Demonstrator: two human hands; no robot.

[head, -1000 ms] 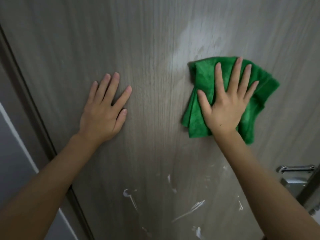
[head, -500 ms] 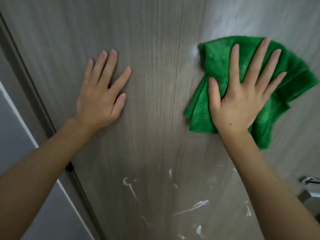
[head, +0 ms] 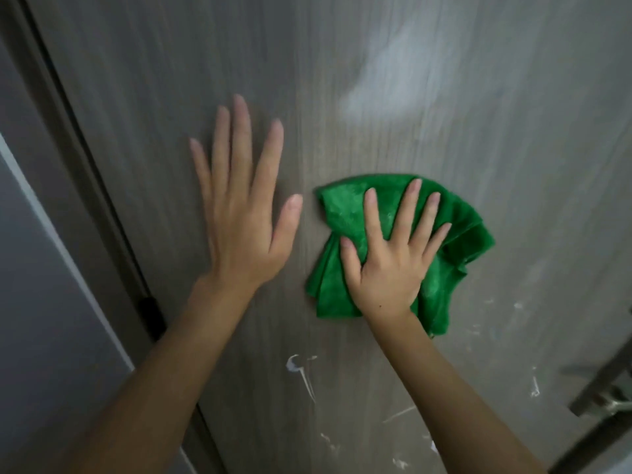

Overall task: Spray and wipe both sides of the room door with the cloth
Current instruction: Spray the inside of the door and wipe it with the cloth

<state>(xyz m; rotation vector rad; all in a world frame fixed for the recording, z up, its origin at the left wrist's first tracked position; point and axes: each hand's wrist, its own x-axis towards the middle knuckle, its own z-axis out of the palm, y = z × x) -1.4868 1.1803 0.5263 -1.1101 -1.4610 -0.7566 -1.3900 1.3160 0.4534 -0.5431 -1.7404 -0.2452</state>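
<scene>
A grey wood-grain door (head: 393,56) fills the view. My right hand (head: 390,265) lies flat with spread fingers on a folded green cloth (head: 458,241), pinning it against the door's middle. My left hand (head: 239,213) rests flat on the bare door just left of the cloth, fingers apart, holding nothing. A pale wet patch (head: 386,83) shines on the door above the cloth. No spray bottle is in view.
The dark door frame (head: 85,165) runs down the left with a hinge (head: 150,313), beside a grey wall (head: 44,319). White paint-like streaks (head: 301,371) mark the lower door. The metal door handle (head: 612,398) sits at the lower right edge.
My right hand has slid the cloth down and to the left, close to my left hand. The view has shifted, so the left hand sits nearer the centre.
</scene>
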